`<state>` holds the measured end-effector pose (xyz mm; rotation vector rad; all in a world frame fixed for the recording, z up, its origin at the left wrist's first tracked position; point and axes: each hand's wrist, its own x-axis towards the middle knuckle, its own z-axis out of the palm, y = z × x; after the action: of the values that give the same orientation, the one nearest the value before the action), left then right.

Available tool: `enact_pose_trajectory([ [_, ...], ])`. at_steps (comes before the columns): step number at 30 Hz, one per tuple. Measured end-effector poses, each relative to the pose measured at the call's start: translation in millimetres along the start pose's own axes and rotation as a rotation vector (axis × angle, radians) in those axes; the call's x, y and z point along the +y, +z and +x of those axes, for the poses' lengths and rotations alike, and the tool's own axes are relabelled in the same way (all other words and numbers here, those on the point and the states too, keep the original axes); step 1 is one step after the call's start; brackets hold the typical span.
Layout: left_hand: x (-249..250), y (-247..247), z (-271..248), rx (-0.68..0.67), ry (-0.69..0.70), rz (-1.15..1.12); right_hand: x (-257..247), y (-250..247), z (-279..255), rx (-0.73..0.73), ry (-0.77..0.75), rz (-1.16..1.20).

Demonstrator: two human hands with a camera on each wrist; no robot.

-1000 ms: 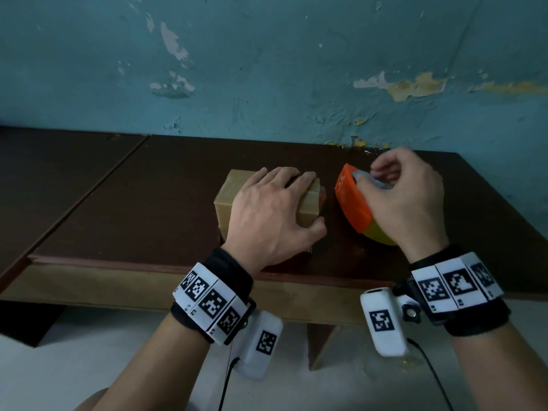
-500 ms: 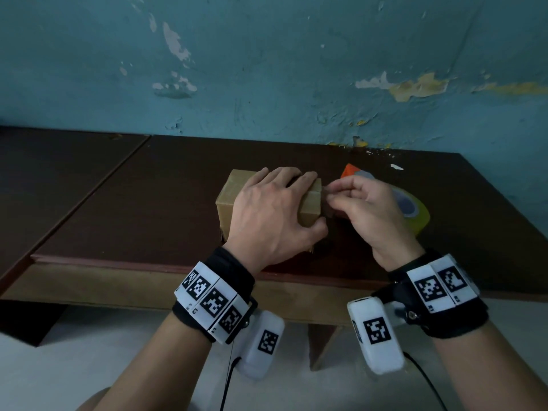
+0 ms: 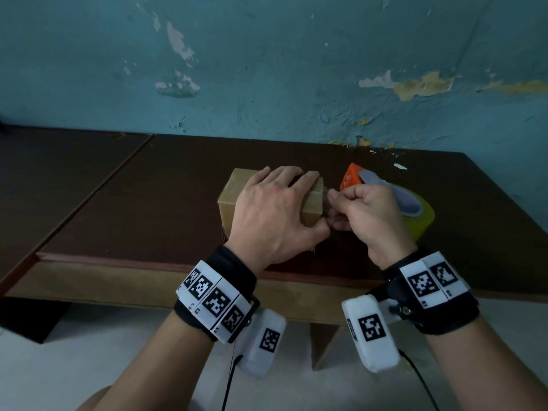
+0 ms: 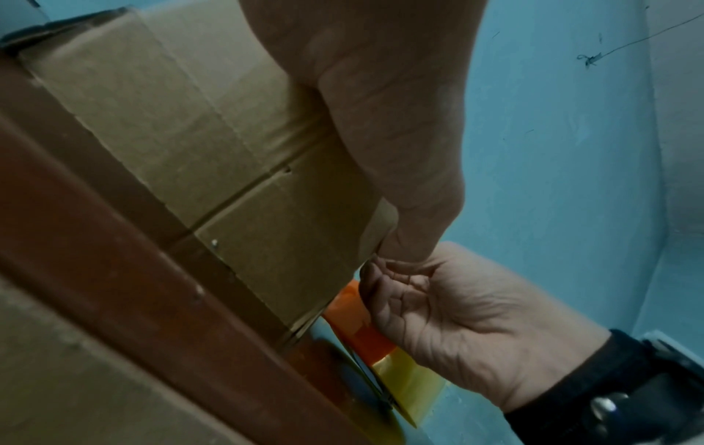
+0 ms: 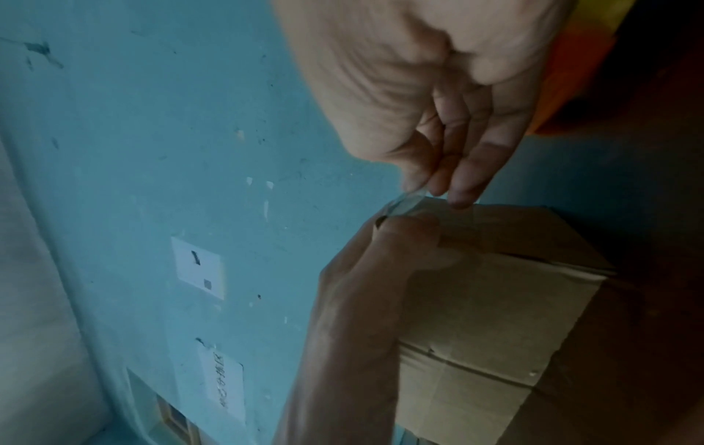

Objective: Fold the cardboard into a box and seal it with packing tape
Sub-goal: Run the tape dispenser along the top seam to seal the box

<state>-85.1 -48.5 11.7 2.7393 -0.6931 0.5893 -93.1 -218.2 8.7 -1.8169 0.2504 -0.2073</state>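
So the box (image 3: 234, 194) sits near the front edge of the table (image 3: 148, 203), already folded up. My left hand (image 3: 272, 215) is draped over the top of the box, fingers fairly straight and pressing down, thumb hooked on the right-hand corner. It's small, light corrugated stuff I reckon, stiff along the panels but happy to skid around, so holding it from above makes sense. Just right of the box, my right hand (image 3: 364, 215) has thumb and fingertips pinched together on the loose end of clear tape (image 5: 409, 201) at the box's top edge. That tape's thin, floppy and sticky, so grab only the very end. The tape dispenser (image 3: 415, 209) lies further right of the box.
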Motion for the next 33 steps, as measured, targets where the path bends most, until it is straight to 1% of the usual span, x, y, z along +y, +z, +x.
enact_pose_trajectory([
  [3, -1, 0, 1, -0.01, 0.003, 0.002, 4, 5, 2, 0.021, -0.004, -0.029],
  [9, 0, 0, 1, -0.01, 0.011, -0.006, 10, 17, 1, 0.061, -0.03, 0.013],
  [14, -2, 0, 0, -0.016, 0.025, -0.005, 13, 17, -1, 0.014, -0.018, 0.064],
  [18, -2, 0, 0, -0.019, 0.026, 0.006, 11, 16, -2, -0.064, 0.062, 0.15],
  [22, -2, 2, 0, -0.02, 0.024, 0.012, 8, 14, -3, -0.126, 0.16, 0.086],
  [25, -1, 1, 0, -0.015, 0.023, 0.018, 9, 20, -7, -0.125, 0.195, -0.008],
  [27, -1, 1, 0, -0.014, 0.024, 0.019, 10, 22, -8, -0.131, 0.188, -0.07],
  [30, -2, 0, 0, -0.015, 0.029, 0.02, 9, 20, -7, -0.158, 0.184, -0.017],
  [32, -2, 0, -1, -0.01, 0.034, 0.011, 7, 19, -7, -0.163, 0.144, -0.017],
  [33, -2, 0, -1, -0.008, 0.037, 0.006, 6, 20, -9, -0.159, 0.099, -0.084],
])
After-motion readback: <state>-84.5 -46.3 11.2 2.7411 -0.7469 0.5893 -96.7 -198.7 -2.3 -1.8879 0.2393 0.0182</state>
